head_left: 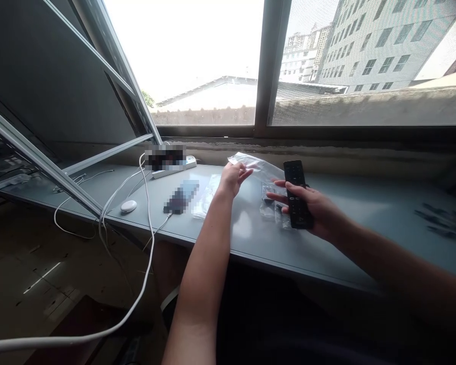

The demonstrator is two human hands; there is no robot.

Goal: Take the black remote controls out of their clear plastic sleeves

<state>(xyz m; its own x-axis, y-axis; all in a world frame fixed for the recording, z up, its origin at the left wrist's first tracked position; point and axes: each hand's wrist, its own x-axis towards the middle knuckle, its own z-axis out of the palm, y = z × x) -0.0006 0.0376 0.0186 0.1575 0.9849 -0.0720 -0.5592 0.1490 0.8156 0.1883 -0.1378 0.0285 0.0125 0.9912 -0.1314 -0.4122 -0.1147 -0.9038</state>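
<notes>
A black remote control [298, 195] stands nearly upright in my right hand [319, 205], its button side facing me. The thumb lies across its front and the fingers reach out behind its left edge. My left hand [233, 178] pinches the left end of a clear plastic bag [260, 166], which stretches right toward the remote. Whether the bag touches the remote I cannot tell. Under the right fingers, small clear packets [268, 205] with dark contents lie on the grey table [247, 238]. More clear plastic bags [207, 197] lie left of my left wrist.
A blurred-out device [180, 197] with a cable sits left of the bags. Beyond it is a white power strip [175, 170]. A round white object [128, 206] lies near the front edge. White cables [150, 228] hang over that edge beside a metal frame [79, 195]. Dark items [444, 220] lie far right.
</notes>
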